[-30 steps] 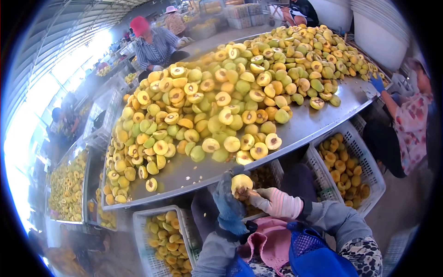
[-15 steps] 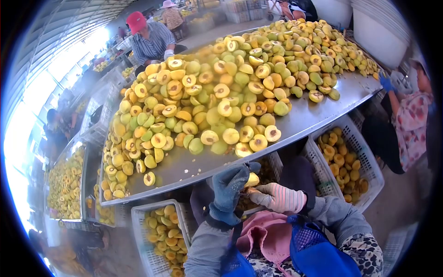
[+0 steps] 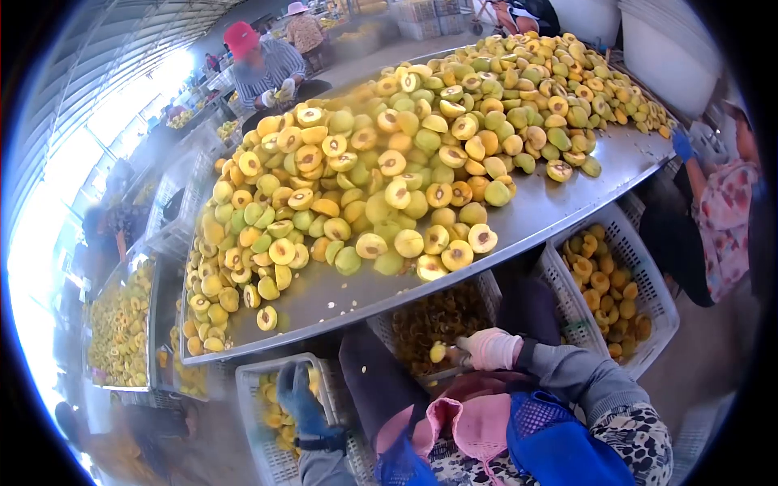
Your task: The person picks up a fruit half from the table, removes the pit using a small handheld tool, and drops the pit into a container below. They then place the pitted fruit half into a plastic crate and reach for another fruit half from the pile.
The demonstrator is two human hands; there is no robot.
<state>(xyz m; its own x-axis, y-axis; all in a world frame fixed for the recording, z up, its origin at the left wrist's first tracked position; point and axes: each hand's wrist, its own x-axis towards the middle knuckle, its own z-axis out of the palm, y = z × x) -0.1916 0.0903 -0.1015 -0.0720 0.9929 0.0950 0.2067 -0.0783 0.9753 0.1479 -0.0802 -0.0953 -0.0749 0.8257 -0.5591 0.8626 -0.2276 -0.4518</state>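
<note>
My left hand (image 3: 300, 398), in a blue-grey glove, reaches down over the left crate (image 3: 241, 381) of pitted peach halves (image 3: 271, 409). Its fingers are stretched out, with a pale yellow piece of fruit beside them. My right hand (image 3: 491, 349), in a white and pink striped glove, is closed above the crate of brown scraps (image 3: 442, 320) between my knees. A small yellow piece (image 3: 438, 351) shows at its fingertips; I cannot tell what the fingers grip. Many halved peaches (image 3: 348, 194), pits still in several, are heaped on the metal table (image 3: 559, 211) ahead.
To the right stands another white crate (image 3: 648, 279) of pitted halves. A person in a red cap (image 3: 240, 39) works beyond the table, and another in a floral top (image 3: 721, 235) sits at right. The table's front edge runs just ahead of my knees.
My hands were together around a yellow piece of fruit. My left hand has moved down and left to the crate; my right hand stays near the middle. The scrap crate shows more now.
</note>
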